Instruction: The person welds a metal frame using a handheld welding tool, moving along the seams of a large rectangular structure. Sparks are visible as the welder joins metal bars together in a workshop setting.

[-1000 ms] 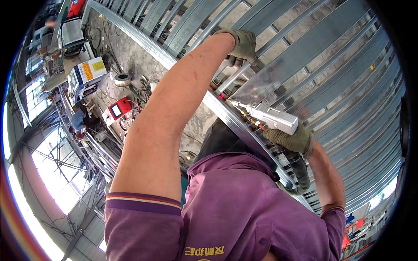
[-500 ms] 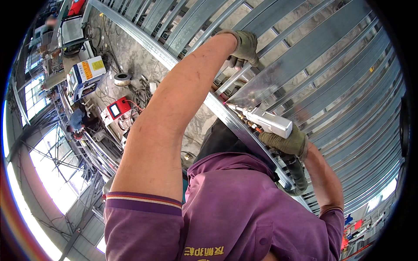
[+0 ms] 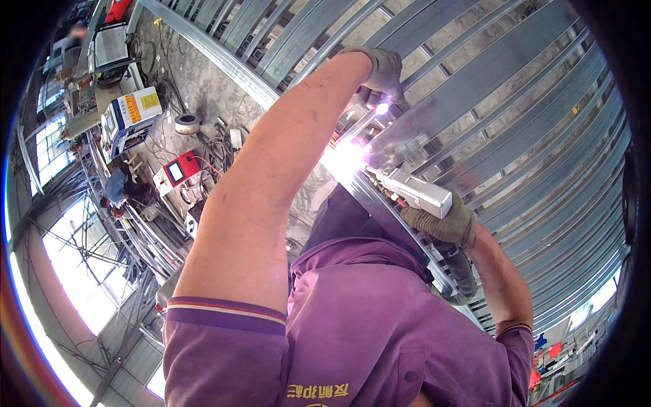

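Note:
My gloved right hand (image 3: 444,224) is closed round a silver, boxy handheld welding gun (image 3: 417,192) with a thick hose running down behind it. The gun's nozzle points at the side rail (image 3: 383,200) of a galvanised steel frame, and a glaring white-violet light (image 3: 347,157) covers the joint there, hiding it. Further off, my gloved left hand (image 3: 384,73) has its fingers curled round a narrow steel bar (image 3: 366,127), whose near end runs into the glare. A small bright spot shows just below those fingers. My left forearm crosses over the rail.
Parallel steel slats (image 3: 468,81) fill the right side. On the concrete floor to the left stand a red box with a screen (image 3: 182,169), a blue-and-white machine (image 3: 132,115), a wire spool (image 3: 189,123) and tangled cables (image 3: 220,142). Another person (image 3: 116,186) crouches beyond them.
A blinding light has appeared at the gun's nozzle on the rail, with a bright spot near my left hand. Both hands keep nearly the same place and grip.

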### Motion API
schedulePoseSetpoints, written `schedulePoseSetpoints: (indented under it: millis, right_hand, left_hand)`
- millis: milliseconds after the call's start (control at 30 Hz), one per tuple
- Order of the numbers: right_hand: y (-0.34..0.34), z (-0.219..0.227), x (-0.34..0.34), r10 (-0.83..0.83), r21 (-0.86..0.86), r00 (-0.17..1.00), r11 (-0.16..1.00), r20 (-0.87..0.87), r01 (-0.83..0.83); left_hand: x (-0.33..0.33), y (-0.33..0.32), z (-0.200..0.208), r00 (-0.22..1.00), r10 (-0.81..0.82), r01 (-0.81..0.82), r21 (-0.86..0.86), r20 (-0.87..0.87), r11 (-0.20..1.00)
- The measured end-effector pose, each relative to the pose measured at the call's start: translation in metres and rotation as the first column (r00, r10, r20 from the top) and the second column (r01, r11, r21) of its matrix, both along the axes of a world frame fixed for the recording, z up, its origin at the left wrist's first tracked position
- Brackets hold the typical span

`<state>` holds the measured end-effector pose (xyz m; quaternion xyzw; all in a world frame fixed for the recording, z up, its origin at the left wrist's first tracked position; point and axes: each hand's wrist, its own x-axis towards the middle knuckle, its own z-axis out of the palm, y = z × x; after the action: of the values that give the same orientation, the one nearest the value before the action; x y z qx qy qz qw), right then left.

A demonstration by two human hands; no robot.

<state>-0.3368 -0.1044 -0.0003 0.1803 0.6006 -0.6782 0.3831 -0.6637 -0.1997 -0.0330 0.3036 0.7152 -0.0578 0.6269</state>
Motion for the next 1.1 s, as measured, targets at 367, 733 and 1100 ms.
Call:
schedulePoseSetpoints:
  millis: [367,733,1100]
  right_hand:
    - [0.001,0.011,-0.004,0.019,0.036,0.998,0.999,0.066,-0.021]
    - [0.001,0.009,0.000,0.041,0.070,0.997,0.996,0.070,-0.046]
    - [0.000,0.003,0.007,0.030,0.068,0.999,0.997,0.020,-0.032]
  left_hand:
    - [-0.002,0.000,-0.005,1.000,-0.018,0.018,0.011,0.004,1.000]
    - [-0.004,-0.004,-0.013,1.000,-0.007,0.007,0.007,-0.001,1.000]
    - [-0.005,-0.004,-0.007,1.000,-0.001,0.001,0.023,-0.009,1.000]
